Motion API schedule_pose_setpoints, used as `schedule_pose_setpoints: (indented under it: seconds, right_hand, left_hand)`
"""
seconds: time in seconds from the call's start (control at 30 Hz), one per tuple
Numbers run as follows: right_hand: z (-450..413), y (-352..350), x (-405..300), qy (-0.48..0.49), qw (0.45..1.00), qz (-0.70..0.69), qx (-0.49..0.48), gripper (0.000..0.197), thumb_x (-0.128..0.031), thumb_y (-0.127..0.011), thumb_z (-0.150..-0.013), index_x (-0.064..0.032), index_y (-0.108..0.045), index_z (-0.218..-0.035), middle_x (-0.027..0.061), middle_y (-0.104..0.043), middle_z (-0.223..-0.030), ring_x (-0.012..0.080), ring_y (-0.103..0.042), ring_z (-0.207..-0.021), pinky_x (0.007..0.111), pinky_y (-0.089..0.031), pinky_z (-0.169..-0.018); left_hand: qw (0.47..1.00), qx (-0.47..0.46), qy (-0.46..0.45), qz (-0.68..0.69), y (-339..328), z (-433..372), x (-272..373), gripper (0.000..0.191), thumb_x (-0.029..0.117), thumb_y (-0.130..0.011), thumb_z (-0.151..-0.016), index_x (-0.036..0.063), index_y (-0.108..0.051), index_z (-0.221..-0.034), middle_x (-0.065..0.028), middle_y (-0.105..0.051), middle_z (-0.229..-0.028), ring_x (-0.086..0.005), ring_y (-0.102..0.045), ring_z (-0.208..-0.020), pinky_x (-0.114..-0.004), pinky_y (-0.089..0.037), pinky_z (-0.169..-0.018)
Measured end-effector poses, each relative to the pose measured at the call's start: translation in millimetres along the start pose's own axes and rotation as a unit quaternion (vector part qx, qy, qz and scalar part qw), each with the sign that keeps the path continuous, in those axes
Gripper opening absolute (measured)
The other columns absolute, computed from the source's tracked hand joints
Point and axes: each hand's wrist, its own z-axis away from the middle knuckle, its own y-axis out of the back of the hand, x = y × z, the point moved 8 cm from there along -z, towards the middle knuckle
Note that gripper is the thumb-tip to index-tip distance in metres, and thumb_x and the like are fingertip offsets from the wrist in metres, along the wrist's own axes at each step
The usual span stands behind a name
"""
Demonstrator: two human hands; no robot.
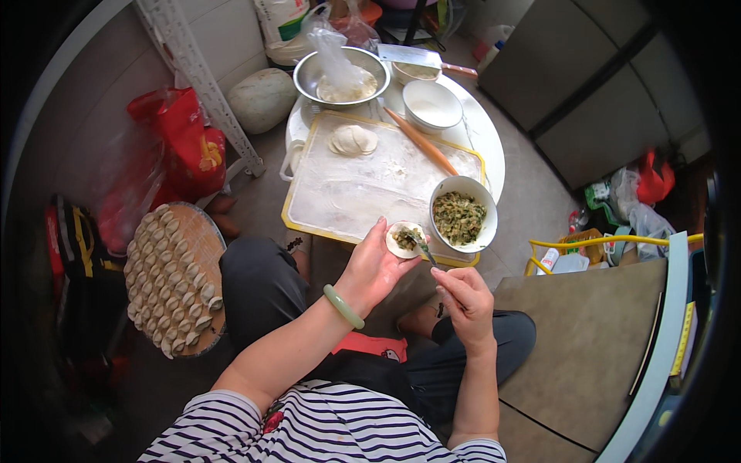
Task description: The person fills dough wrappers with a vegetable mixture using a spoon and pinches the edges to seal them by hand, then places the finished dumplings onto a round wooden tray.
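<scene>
A round dumpling wrapper (pixel 395 247) rests on the fingers of my left hand (pixel 373 263), with chopped green filling (pixel 404 237) in its middle. My right hand (pixel 468 301) grips the handle of a metal spoon (pixel 429 254), whose tip touches that filling. Just beyond my right hand stands a white bowl (pixel 492 223) of the same chopped filling. A floured cutting board (pixel 347 197) with a yellow rim lies in front of me, and a stack of wrappers (pixel 353 140) sits near its far left. The wooden rolling pin (pixel 421 142) lies along the board's right side.
At the back of the round white table (pixel 492 144) are a steel basin (pixel 298 81) with bagged dough, a white bowl of flour (pixel 433 107) and a cleaver (pixel 410 56) across another bowl. Rows of folded dumplings (pixel 171 283) cover a round tray (pixel 202 231) by my left knee.
</scene>
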Motion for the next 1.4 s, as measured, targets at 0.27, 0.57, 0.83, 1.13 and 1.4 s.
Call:
schedule_pose_setpoints:
  seconds: [0.27,0.57,0.83,1.13,1.4]
  right_hand:
    - [10,-8,-30,0.082,0.994,0.064,0.014,0.033,0.005,-0.069,-0.073,-0.0045,-0.069,-0.105,0.0092,-0.06,-0.088,0.021,-0.059,-0.078,0.029,-0.049,-0.068]
    - [0,4,-24,-0.003,0.993,-0.114,0.041,0.022,0.001,-0.06,-0.086,0.0032,-0.066,-0.107,0.0085,-0.061,-0.092,0.0125,-0.058,-0.079,0.022,-0.045,-0.068]
    - [10,0,9,-0.178,0.942,-0.261,0.114,0.02,-0.009,-0.054,-0.093,0.0033,-0.065,-0.105,0.0067,-0.065,-0.087,0.008,-0.058,-0.071,0.021,-0.047,-0.064]
    - [6,27,34,-0.211,0.918,-0.296,0.157,0.021,-0.01,-0.055,-0.091,0.0048,-0.065,-0.101,0.007,-0.066,-0.084,0.0086,-0.056,-0.067,0.022,-0.046,-0.062]
    - [-5,68,48,-0.179,0.935,-0.226,0.208,0.021,-0.012,-0.054,-0.092,0.0043,-0.065,-0.1,0.0063,-0.065,-0.084,0.0069,-0.056,-0.067,0.021,-0.045,-0.059]
  left_hand:
    - [0.997,-0.028,-0.038,0.065,-5,6,16,0.047,0.035,-0.023,-0.103,-0.0011,-0.034,-0.131,-0.0217,-0.044,-0.132,-0.0334,-0.047,-0.122,-0.048,-0.037,-0.105]
    - [0.997,-0.025,-0.038,0.055,-11,16,15,0.049,0.037,-0.021,-0.103,0.0022,-0.039,-0.132,-0.0179,-0.047,-0.132,-0.0301,-0.048,-0.122,-0.046,-0.038,-0.104]
    - [0.997,-0.041,-0.042,0.059,-6,13,14,0.051,0.038,-0.019,-0.103,-0.0012,-0.04,-0.129,-0.0213,-0.048,-0.129,-0.0319,-0.047,-0.122,-0.047,-0.037,-0.106]
    - [0.995,-0.027,-0.013,0.097,-7,0,-1,0.051,0.037,-0.019,-0.103,-0.0026,-0.039,-0.128,-0.0248,-0.048,-0.127,-0.0324,-0.049,-0.12,-0.044,-0.04,-0.105]
    - [0.997,0.014,-0.013,0.078,5,-5,1,0.051,0.036,-0.021,-0.103,-0.0039,-0.04,-0.127,-0.0247,-0.046,-0.129,-0.0323,-0.047,-0.122,-0.043,-0.039,-0.106]
